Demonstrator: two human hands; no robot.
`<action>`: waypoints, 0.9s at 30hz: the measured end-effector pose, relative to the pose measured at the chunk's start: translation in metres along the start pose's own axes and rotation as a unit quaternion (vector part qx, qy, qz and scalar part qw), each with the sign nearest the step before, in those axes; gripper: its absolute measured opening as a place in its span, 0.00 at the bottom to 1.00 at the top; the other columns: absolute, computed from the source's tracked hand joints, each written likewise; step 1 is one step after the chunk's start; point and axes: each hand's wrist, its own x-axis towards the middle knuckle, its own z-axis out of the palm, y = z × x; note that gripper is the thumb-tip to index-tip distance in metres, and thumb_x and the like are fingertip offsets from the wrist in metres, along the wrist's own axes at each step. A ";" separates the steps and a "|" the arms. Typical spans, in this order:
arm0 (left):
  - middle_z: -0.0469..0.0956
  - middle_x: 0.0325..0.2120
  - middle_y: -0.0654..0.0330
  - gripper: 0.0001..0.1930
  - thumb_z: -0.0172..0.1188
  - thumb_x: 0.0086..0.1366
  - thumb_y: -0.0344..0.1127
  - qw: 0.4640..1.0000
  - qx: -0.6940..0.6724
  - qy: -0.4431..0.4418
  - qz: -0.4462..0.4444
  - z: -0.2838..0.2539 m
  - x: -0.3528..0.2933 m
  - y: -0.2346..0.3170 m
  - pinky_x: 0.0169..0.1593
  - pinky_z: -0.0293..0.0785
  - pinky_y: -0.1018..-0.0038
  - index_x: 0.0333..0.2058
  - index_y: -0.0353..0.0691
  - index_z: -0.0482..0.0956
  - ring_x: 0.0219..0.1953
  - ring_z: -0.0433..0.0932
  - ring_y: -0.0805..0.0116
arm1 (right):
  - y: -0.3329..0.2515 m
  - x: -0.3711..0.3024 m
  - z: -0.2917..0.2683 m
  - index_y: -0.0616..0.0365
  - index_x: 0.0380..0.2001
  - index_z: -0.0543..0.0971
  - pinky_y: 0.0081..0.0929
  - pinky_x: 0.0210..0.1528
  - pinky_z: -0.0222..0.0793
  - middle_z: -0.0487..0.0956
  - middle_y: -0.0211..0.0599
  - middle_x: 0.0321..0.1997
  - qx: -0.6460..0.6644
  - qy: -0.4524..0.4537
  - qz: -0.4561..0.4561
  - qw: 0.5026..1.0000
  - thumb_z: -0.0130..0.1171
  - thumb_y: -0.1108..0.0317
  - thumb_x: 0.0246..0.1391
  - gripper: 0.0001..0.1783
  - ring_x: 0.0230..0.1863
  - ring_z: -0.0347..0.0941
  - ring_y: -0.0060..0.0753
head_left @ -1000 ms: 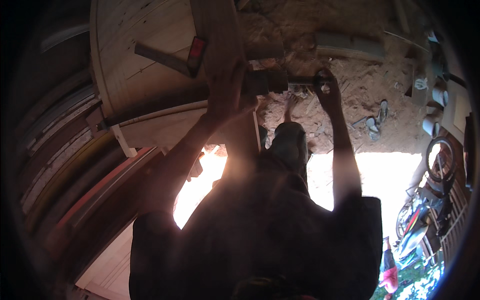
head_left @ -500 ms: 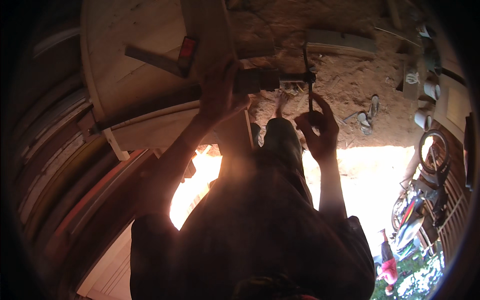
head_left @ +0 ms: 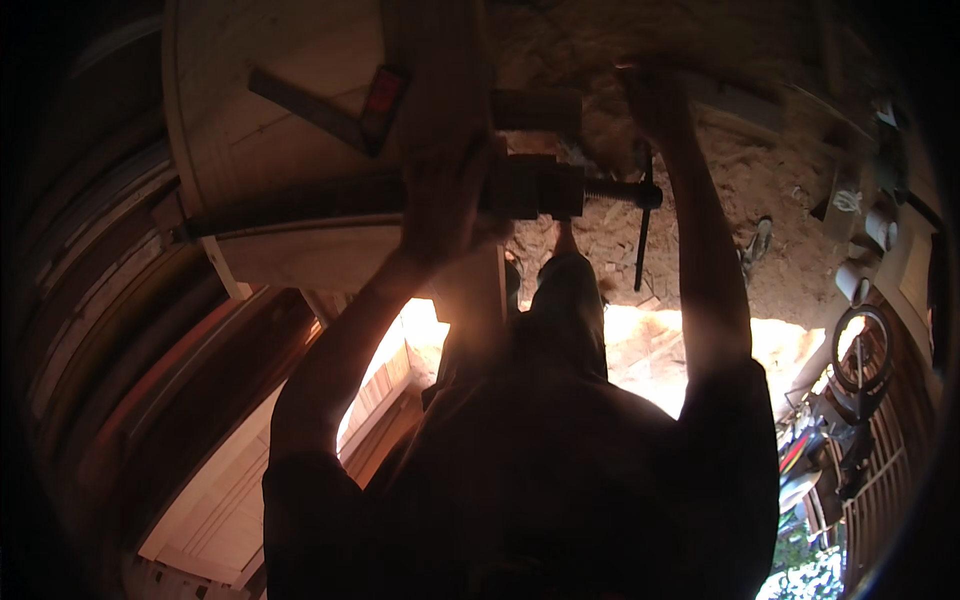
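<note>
At clamp (head_left: 535,187) | left hand (head_left: 442,200) gripping it | right hand (head_left: 657,105) near handle (head_left: 642,240), hold unclear

- Open air lies beneath the threaded screw of a dark metal clamp (head_left: 538,188), above sandy brown ground (head_left: 612,245).
- A thin, dark rod handle (head_left: 641,250) crosses the screw's outer end, barring that side.
- The left hand (head_left: 440,195) blocks the clamp's middle.
- A red-and-grey angled tool (head_left: 340,125) obstructs the pale wooden panel (head_left: 285,50), with passage on its left.
</note>
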 end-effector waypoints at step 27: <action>0.76 0.22 0.67 0.06 0.59 0.64 0.40 0.968 -0.158 -0.051 0.188 0.108 0.027 0.199 0.47 0.75 0.65 0.36 0.48 0.79 0.28 0.81 0.68 | 0.051 -0.045 0.028 0.58 0.31 0.83 0.47 0.53 0.73 0.82 0.46 0.36 0.062 0.070 -0.265 0.960 0.65 0.68 0.51 0.06 0.42 0.80 0.53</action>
